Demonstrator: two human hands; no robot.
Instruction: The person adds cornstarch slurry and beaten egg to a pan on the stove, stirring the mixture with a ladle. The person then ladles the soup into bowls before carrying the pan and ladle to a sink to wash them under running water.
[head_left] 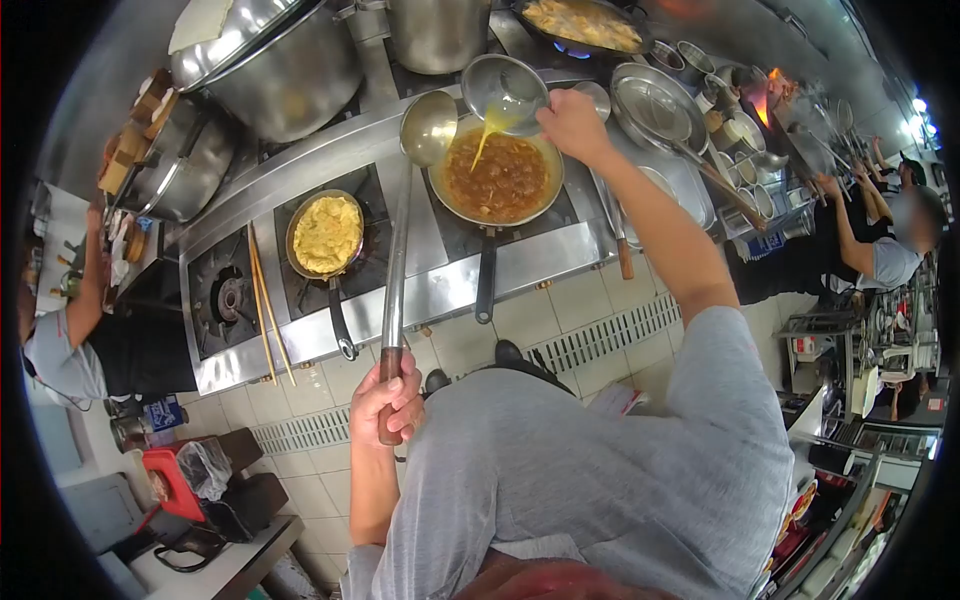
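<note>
My left hand point(383, 408) is wrapped around the wooden end of a long ladle point(397, 250). The ladle's round metal bowl is at the left rim of a frying pan point(486, 275). Brown, chunky sauce point(495, 180) fills this pan. Above it, my right hand point(577, 125) grips a metal bowl point(503, 88) by its right side, tilted over the pan. A thin stream of yellow liquid point(485, 143), looking like beaten egg, runs from the bowl into the sauce. To the left, a smaller pan point(341, 322) on a burner holds a yellow omelette point(326, 235).
Wooden chopsticks point(262, 300) lie across the stove edge near a bare burner point(229, 297). Large steel pots point(290, 80) stand behind. A strainer point(655, 105) and a metal tray point(685, 190) sit right. Co-workers stand at left point(75, 350) and right point(870, 235).
</note>
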